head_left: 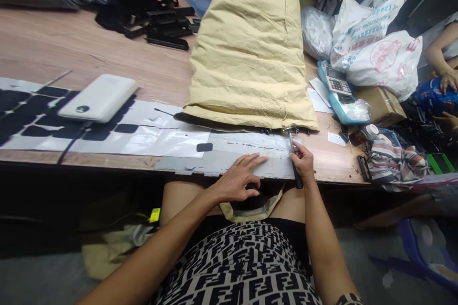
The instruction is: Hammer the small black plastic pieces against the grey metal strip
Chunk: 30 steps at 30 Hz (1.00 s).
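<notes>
My right hand (pixel 304 159) is closed round the handle of a small hammer (pixel 290 140). The hammer's metal head lies by the near edge of a large creased yellow sheet or sack (pixel 250 57), and its black grip hangs over the table edge. My left hand (pixel 239 178) rests on a grey board (pixel 193 164) at that edge, with its fingers apart; a small dark thing shows by the thumb, too hidden to name. Left of it, a black rounded piece (pixel 204 147) sits on a white backing sheet (pixel 164 138).
A white power bank (pixel 100 97) with a cable lies on the sheet of black pieces. Black parts (pixel 168 28) are heaped behind. Rightward are a calculator (pixel 338 80) in a blue tray, plastic bags (pixel 382 55), a carton (pixel 381 105), a striped cloth (pixel 390 157) and another person's hands (pixel 449 78).
</notes>
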Available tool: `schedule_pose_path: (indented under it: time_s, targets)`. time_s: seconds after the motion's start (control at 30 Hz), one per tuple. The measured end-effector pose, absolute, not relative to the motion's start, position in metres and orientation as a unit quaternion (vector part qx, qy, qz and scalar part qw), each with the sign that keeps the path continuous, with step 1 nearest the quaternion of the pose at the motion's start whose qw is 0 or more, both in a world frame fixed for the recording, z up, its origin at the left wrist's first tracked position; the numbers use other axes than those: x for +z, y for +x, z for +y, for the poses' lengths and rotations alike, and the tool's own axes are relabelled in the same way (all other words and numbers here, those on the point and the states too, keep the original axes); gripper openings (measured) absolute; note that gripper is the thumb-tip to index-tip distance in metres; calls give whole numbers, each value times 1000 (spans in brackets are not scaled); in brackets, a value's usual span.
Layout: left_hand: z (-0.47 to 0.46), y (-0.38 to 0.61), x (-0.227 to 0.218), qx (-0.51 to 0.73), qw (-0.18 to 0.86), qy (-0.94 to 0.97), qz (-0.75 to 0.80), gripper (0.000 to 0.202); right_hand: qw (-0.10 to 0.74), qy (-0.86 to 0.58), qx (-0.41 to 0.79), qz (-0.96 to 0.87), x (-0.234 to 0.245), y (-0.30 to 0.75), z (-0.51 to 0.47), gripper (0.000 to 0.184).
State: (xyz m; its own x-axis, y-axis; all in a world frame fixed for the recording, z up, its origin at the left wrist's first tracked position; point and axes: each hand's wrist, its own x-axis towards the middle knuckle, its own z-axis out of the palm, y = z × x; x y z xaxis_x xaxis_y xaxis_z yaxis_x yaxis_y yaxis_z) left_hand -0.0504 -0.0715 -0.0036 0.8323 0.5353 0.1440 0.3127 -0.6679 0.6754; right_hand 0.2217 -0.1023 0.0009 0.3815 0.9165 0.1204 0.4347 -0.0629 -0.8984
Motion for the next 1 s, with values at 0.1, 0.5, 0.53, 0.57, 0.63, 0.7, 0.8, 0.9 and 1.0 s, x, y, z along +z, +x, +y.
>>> schedule_pose_path:
  time_s: [0.1, 0.5, 0.53, 0.57, 0.63, 0.7, 0.8, 0.9, 1.0]
  targets:
    - [-74, -49, -3, 171, 330, 899, 231, 23, 472, -686, 252, -493, 0, 222, -102, 52]
    - [18, 6, 2, 313, 241, 727, 561, 20, 480, -681, 252, -492, -1, 224, -101, 52]
    - [24, 13, 3, 307, 239, 717, 579, 20, 483, -679, 253, -491, -1, 224, -101, 51]
    - [28, 19, 3, 299, 241, 706, 596, 23, 485, -679, 254, -490, -2, 224, -101, 51]
    - [33, 27, 7, 277, 252, 685, 625, 27, 483, -680, 256, -488, -2, 224, -101, 51]
    - [34, 29, 12, 247, 268, 677, 639, 26, 480, -683, 257, -487, -3, 224, -102, 51]
    - [29, 22, 21, 196, 288, 680, 645, 24, 484, -682, 260, -483, -4, 224, -102, 52]
    - [20, 8, 26, 166, 287, 688, 645, 30, 491, -679, 267, -476, -6, 224, -101, 52]
    - [7, -4, 26, 142, 278, 701, 641, 32, 492, -678, 266, -477, -7, 224, -101, 52]
